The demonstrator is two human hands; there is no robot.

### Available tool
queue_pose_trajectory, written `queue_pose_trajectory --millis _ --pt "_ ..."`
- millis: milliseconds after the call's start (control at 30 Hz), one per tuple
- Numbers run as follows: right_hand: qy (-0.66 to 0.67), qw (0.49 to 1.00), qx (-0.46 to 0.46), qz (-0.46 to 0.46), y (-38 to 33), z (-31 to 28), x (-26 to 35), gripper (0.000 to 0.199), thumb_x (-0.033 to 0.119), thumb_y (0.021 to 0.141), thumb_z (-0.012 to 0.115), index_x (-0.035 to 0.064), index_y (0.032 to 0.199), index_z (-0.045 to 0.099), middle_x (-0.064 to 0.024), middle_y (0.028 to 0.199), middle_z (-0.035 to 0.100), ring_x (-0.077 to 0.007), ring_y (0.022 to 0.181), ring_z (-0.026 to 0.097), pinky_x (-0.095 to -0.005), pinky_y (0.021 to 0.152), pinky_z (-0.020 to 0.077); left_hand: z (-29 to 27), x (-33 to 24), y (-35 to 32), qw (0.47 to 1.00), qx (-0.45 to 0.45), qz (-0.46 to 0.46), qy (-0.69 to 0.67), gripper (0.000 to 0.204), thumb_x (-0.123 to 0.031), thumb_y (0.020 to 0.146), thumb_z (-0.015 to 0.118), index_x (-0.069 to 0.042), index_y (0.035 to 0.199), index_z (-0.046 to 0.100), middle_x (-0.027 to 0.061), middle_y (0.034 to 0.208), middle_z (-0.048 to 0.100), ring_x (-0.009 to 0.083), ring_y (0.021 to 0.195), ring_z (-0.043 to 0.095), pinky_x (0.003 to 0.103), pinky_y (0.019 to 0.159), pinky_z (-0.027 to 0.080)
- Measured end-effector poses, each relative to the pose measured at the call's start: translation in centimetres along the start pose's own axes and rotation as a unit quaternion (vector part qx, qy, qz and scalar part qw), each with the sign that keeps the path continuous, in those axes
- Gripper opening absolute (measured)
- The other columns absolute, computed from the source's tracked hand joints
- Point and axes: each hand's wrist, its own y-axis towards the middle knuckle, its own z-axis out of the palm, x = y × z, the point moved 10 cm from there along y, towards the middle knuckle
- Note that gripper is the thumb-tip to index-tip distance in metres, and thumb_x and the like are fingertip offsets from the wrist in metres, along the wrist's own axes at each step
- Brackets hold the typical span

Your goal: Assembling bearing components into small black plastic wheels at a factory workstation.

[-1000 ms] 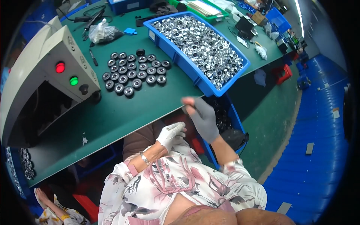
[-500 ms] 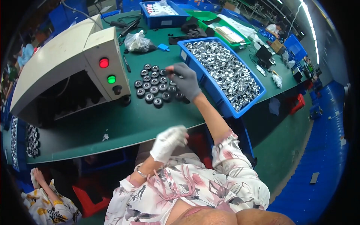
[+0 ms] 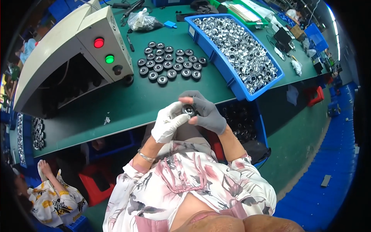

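Above my lap, just off the table's front edge, both hands meet around one black wheel-like ring (image 3: 189, 111) with a metallic centre. My left hand (image 3: 167, 121), in a white glove, pinches its left side with thumb and fingers. On the other side my right hand (image 3: 208, 113), in a grey glove with bare fingertips, curls around it. Farther back on the green table (image 3: 154, 100), several similar black rings (image 3: 159, 58) stand in loose rows. To their right, a blue bin (image 3: 236, 84) is heaped with small shiny metal parts (image 3: 241, 50).
A beige machine (image 3: 87, 36) with a red lamp (image 3: 99, 42) and green lamp (image 3: 109, 58) stands at left. A pen (image 3: 130, 43) and plastic bag (image 3: 141, 21) lie behind the rings. Below the table edge sits a bin of dark parts (image 3: 237, 121). Another person (image 3: 58, 199) sits lower left.
My right hand has drawn back from over the rings on the table to my left hand. Both now hold a black ring between them. The view has shifted slightly.
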Motion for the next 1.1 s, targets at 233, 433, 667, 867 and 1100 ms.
queue_pose_trajectory --millis 233,433,667,867,1100 --pt "-0.110 0.993 0.002 0.047 -1.2 0.0 -1.1 0.044 0.015 0.076 0.084 0.0024 0.114 0.066 -0.0054 0.115 0.057 -0.0160 0.108 0.053 -0.0285 0.091 0.0444 0.5 4.5 -0.8 0.994 0.045 -0.102 0.000 0.041 -0.023 0.096 0.062 0.002 0.128 0.056 0.0035 0.111 0.062 0.0100 0.100 0.056 0.024 0.090 0.045" --pt "-0.139 0.989 -0.048 0.006 -2.1 -0.1 -0.2 0.038 0.012 0.072 0.083 0.0027 0.105 0.066 -0.0049 0.109 0.062 -0.0203 0.106 0.053 -0.0292 0.092 0.0447 -0.2 6.4 -1.5 0.991 0.031 -0.127 0.017 0.040 -0.027 0.096 0.063 -0.001 0.124 0.056 0.0019 0.106 0.062 0.0103 0.093 0.057 0.024 0.083 0.046" --pt "-0.154 0.987 -0.027 -0.032 -3.1 -0.3 0.9 0.039 0.016 0.076 0.082 0.0002 0.108 0.067 -0.0055 0.112 0.062 -0.0197 0.106 0.053 -0.0313 0.093 0.0430 1.4 5.6 -1.9 0.988 0.014 -0.143 -0.062 0.033 -0.028 0.095 0.063 -0.001 0.113 0.063 0.0019 0.100 0.063 0.0104 0.087 0.056 0.024 0.079 0.045" --pt "-0.222 0.971 -0.064 -0.065 -3.9 -0.5 1.1 0.038 0.018 0.075 0.082 -0.0006 0.105 0.068 -0.0075 0.110 0.063 -0.0221 0.105 0.053 -0.0331 0.093 0.0434 2.6 5.5 -1.9 0.986 0.032 -0.159 -0.047 0.035 -0.028 0.095 0.065 0.001 0.114 0.062 0.0035 0.102 0.064 0.0106 0.089 0.056 0.026 0.081 0.045" --pt "-0.218 0.972 -0.073 -0.060 -4.4 -0.9 1.5 0.040 0.022 0.073 0.083 0.0001 0.103 0.069 -0.0069 0.105 0.064 -0.0244 0.102 0.054 -0.0380 0.096 0.0431 1.7 6.6 -2.1 0.989 0.035 -0.145 0.020 0.045 -0.040 0.096 0.063 0.003 0.108 0.062 0.0040 0.097 0.064 0.0114 0.090 0.057 0.025 0.080 0.044"
